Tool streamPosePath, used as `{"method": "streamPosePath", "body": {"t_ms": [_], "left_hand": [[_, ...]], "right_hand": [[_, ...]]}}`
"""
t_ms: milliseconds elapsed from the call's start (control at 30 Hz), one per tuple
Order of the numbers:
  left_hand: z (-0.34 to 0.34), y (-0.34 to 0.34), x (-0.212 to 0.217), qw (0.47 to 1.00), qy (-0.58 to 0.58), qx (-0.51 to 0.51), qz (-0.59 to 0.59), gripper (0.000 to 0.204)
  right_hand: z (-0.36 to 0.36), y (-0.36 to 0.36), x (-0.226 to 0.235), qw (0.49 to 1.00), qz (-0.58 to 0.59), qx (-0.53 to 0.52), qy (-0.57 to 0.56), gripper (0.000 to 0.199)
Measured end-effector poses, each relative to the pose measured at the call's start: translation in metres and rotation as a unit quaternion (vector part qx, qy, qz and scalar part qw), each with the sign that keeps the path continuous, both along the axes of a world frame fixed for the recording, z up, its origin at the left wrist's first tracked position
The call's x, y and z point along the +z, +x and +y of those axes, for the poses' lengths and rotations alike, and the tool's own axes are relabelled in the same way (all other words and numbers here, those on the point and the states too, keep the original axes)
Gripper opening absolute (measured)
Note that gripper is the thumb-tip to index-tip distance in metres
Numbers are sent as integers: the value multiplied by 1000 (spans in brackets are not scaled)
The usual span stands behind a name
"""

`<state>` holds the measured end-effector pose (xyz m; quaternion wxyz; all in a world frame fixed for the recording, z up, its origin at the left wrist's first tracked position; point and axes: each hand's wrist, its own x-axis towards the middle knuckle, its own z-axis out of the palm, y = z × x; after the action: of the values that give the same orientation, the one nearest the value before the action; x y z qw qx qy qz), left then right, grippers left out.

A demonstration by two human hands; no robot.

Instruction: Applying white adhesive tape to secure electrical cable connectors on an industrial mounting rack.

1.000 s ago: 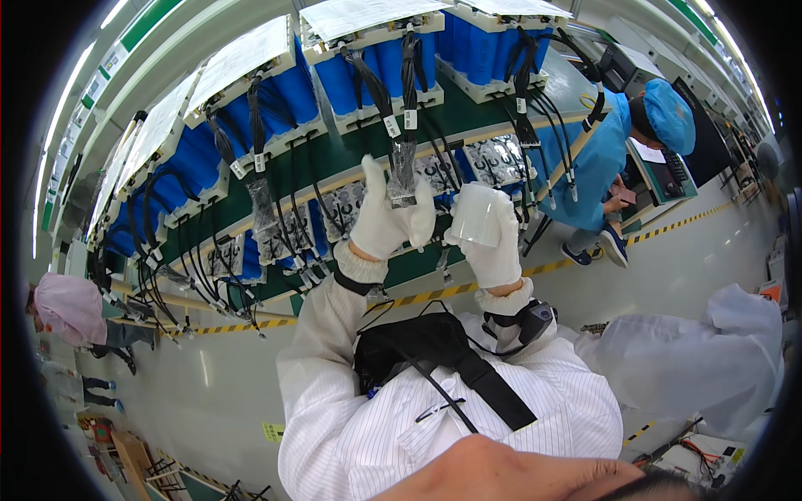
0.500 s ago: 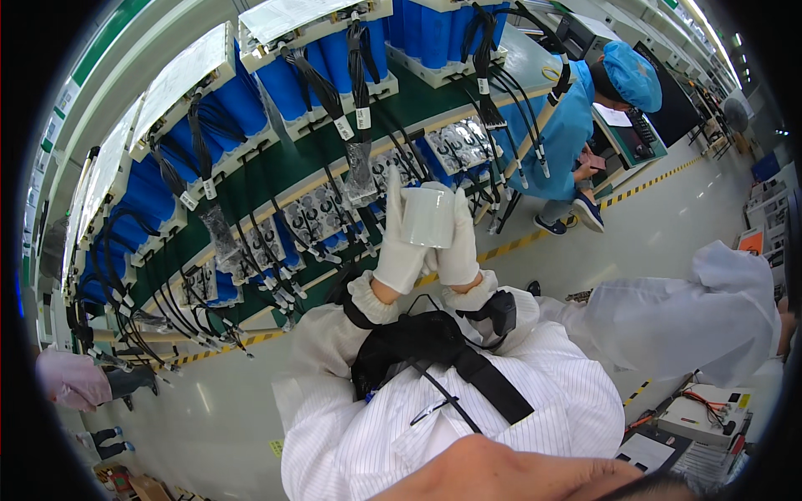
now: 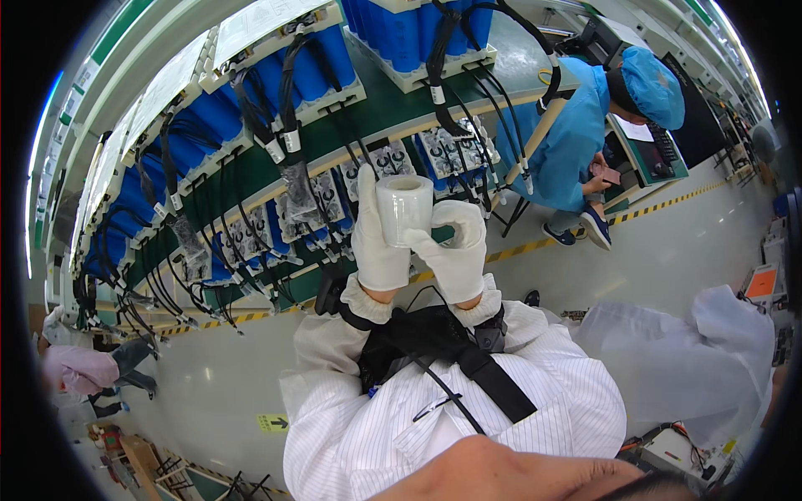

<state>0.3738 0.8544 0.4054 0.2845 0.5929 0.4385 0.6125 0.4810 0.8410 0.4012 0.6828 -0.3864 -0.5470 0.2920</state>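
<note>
A short, wide roll of clear stretch film [image 3: 403, 213] with an open core at its top is held upright in front of my chest. My left hand [image 3: 378, 246], in a white glove, grips it from the left, fingers stretched up along its side. My right hand [image 3: 458, 255], gloved too, has its fingers curled against the right side of the roll, the thumb near its lower edge. Whether a loose end of film is between those fingers cannot be made out. Just beyond the hands hang black cables [image 3: 455, 125] with white tags.
Blue cylindrical battery packs [image 3: 313, 71] in white frames stand along a green bench [image 3: 393, 88], with more cells on a lower shelf [image 3: 451, 150]. A person in blue [image 3: 555, 142] works at the right. Translucent sheeting [image 3: 668, 359] lies right of me; yellow-black tape [image 3: 535, 238] marks the floor.
My right hand has gone from lying flat along the roll to curled fingers at its side. The roll has tipped, showing its core. My view has shifted slightly along the bench.
</note>
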Motion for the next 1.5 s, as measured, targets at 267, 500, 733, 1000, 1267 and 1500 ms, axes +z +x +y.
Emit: {"method": "streamPosePath", "body": {"t_ms": [267,500,733,1000,1267,1500], "left_hand": [[-1,37,13,991,16,99,90,71],[0,71,34,982,-14,82,-172,67],[-8,73,36,998,-44,48,-6,64],[-5,68,51,985,-69,-39,-156,59],[12,57,52,971,-55,-44,-227,56],[23,52,43,950,-21,-66,-305,53]], "right_hand": [[17,44,-7,992,-38,104,-56,12],[45,85,3,947,214,195,-137,11],[72,110,51,966,-117,212,87,24],[70,112,46,960,-142,234,65,23],[71,106,23,943,122,307,-48,23],[69,80,18,871,147,444,-148,64]]}}
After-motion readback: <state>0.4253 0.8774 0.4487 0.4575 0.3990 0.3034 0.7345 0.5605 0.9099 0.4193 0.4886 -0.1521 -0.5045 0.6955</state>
